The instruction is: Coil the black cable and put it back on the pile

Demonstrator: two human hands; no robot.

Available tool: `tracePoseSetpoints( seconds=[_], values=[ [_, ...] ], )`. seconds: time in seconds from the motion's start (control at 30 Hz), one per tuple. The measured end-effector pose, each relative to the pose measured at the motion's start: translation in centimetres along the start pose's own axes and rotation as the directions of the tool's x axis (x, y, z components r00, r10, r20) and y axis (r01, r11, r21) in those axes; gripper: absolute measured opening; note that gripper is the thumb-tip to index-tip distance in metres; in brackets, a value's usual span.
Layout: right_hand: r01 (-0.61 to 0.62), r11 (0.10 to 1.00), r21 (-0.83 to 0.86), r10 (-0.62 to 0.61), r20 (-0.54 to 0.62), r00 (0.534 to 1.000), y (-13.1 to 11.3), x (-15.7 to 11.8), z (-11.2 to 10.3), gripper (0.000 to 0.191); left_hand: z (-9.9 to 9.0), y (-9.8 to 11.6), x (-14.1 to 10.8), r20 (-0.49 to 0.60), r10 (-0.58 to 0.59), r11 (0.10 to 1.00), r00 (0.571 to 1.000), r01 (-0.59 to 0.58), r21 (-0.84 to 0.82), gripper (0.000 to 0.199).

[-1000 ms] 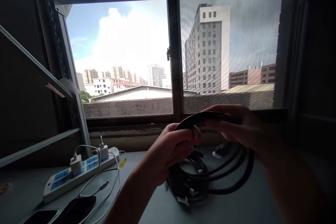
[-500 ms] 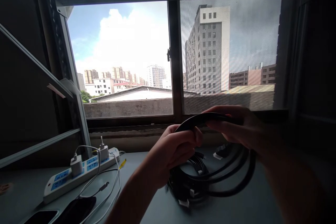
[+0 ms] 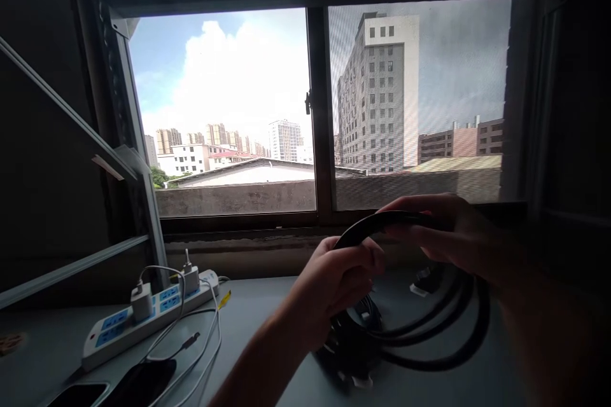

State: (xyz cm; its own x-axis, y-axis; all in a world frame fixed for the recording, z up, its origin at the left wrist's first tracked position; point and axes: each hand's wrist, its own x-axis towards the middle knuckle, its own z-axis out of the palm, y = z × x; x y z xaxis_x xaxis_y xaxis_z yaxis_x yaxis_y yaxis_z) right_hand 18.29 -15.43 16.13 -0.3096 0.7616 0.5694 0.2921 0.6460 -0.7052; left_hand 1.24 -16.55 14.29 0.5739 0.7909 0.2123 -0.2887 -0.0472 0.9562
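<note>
A thick black cable [image 3: 365, 227] arches between my two hands in front of the window sill. My left hand [image 3: 341, 273] is closed around its left part. On the right, my right hand [image 3: 443, 222] pinches the upper part of the same cable between thumb and fingers. Its loops hang below the hands and curve out to the right. Under and behind my left hand is a dark bunch of cable ends with whitish tags [image 3: 361, 382], partly hidden and blurred. A black connector [image 3: 427, 280] with a white tag shows beyond the loops.
At the left of the table [image 3: 252, 305] lies a white power strip [image 3: 157, 315] with two plugged-in chargers and white cords. Two dark phone-like objects [image 3: 138, 381] lie at the near left edge. A metal shelf frame [image 3: 143, 140] stands before the window [image 3: 219, 108].
Both hands have shifted slightly right and down with the black cable. The hanging loops and the connector beyond them have moved right too. The view has tilted slightly.
</note>
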Motion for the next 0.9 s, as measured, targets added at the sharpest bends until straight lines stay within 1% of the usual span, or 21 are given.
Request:
tracePoseSetpoints(
  seconds=[0.13, 0.23, 0.27, 0.33, 0.47, 0.53, 0.6, 0.73, 0.9],
  values=[
    [-0.009, 0.993, -0.117, 0.012, 0.031, 0.999, -0.1, -0.7, -1.4, 0.015, 1.2, -2.1, 1.0, -0.03, -0.046, 0.996, 0.998, 0.044, -0.08, 0.007],
    [-0.001, 0.984, -0.178, 0.006, 0.028, 1.0, -0.4, -1.4, -2.0, 0.019, 1.6, -2.9, 1.4, 0.018, -0.117, 0.99, 0.993, 0.118, -0.082, 0.008],
    [0.011, 0.984, -0.177, -0.008, 0.021, 1.0, -0.6, -1.6, -1.9, 0.02, 1.6, -2.9, 1.3, 0.045, -0.135, 0.988, 0.99, 0.138, -0.062, 0.008],
    [0.031, 0.989, -0.145, -0.031, 0.005, 1.0, -1.1, -1.8, -1.4, 0.02, 1.3, -2.2, 0.9, 0.078, -0.128, 0.992, 0.989, 0.129, -0.013, 0.008],
    [0.072, 0.996, -0.043, -0.074, -0.043, 0.996, -1.9, -1.7, 0.1, 0.017, 0.4, -0.2, -0.2, 0.074, -0.009, 0.999, 0.997, 0.005, 0.053, 0.011],
    [0.089, 0.996, -0.025, -0.089, -0.038, 0.995, -2.0, -1.4, 0.5, 0.015, 0.2, 0.4, -0.5, 0.07, 0.012, 0.997, 0.997, -0.017, 0.075, 0.013],
    [0.072, 0.997, -0.021, -0.072, -0.017, 0.997, -1.7, -1.1, 0.4, 0.015, 0.1, 0.6, -0.5, 0.071, 0.004, 0.997, 0.997, -0.009, 0.082, 0.015],
    [0.051, 0.998, -0.02, -0.051, 0.013, 0.999, -0.9, -0.6, 0.0, 0.016, 0.2, 0.2, -0.3, 0.074, -0.023, 0.999, 0.997, 0.02, 0.043, 0.015],
    [0.086, 0.996, -0.034, -0.086, -0.014, 0.996, -0.7, -0.5, -0.1, 0.015, 0.0, -0.2, -0.2, 0.087, -0.037, 0.999, 0.996, 0.036, 0.02, 0.013]
  ],
)
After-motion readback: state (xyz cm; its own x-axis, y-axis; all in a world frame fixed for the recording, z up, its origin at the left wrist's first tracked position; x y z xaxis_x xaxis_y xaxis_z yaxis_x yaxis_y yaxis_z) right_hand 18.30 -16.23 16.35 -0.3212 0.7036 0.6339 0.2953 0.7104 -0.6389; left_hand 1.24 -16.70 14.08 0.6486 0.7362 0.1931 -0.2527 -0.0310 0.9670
